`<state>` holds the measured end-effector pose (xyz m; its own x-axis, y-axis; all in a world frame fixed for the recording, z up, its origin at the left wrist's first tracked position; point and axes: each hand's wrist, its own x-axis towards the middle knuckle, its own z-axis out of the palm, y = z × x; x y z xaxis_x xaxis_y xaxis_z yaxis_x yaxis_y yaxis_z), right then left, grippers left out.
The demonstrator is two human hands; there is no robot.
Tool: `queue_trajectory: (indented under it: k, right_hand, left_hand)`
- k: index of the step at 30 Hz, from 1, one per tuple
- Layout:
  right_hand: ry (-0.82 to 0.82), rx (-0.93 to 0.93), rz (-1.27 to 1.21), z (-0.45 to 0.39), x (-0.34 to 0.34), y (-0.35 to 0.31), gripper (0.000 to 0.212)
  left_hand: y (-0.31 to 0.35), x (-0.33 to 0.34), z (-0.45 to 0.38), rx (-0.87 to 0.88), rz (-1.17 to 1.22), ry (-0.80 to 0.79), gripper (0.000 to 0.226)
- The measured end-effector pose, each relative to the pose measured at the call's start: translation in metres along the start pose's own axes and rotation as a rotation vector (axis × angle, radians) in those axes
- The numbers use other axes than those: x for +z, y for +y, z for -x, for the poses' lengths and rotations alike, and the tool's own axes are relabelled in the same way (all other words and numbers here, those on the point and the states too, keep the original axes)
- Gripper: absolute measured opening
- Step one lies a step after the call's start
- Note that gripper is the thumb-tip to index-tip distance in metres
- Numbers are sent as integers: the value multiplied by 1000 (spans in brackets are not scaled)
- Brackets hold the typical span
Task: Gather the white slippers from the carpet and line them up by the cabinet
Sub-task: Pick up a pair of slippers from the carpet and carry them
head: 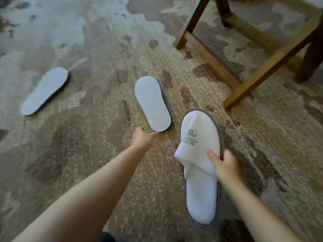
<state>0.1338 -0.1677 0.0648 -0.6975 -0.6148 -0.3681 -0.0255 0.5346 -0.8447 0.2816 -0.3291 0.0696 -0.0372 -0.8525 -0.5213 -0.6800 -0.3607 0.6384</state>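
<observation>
Fingers (154,134) at sole-up slipper (152,103); grip unclear.

1. Both bare forearms reached forward and down, the left stretched further out than the right.
2. The left hand (142,138) was turned palm-down, fingers (153,135) extended, their tips touching the near end of a sole-up slipper (152,103).
3. The right hand (222,165) was closed around the edge of a white slipper (201,165), thumb on top, fingers wrapped behind.
</observation>
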Motion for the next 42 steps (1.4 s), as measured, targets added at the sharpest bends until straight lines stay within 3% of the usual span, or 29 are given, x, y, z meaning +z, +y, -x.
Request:
queue_trajectory:
  k: [7, 10, 14, 22, 28, 35, 42]
  right_hand:
    - [203, 94, -172, -29, 36, -16, 22]
    - [277, 127, -217, -32, 42, -16, 12]
    - [337, 156, -178, -36, 49, -13, 19]
    - [270, 104, -192, -32, 60, -33, 19]
    - [71, 5, -155, 21, 51, -111, 21]
    - [-87, -76, -152, 126, 11, -262, 15]
    - [27, -143, -263, 206, -61, -444, 13]
  left_hand:
    - [8, 17, -85, -121, 183, -64, 67]
    - [12, 32, -106, -134, 147, -37, 68]
    - [9, 42, -118, -142, 48, -3, 65]
    - [0, 27, -86, 39, 328, -52, 21]
    - [10, -55, 8, 127, 448, -4, 21]
    - [79, -203, 143, 107, 380, 67, 18]
    - [209, -345, 248, 211, 357, -60, 19]
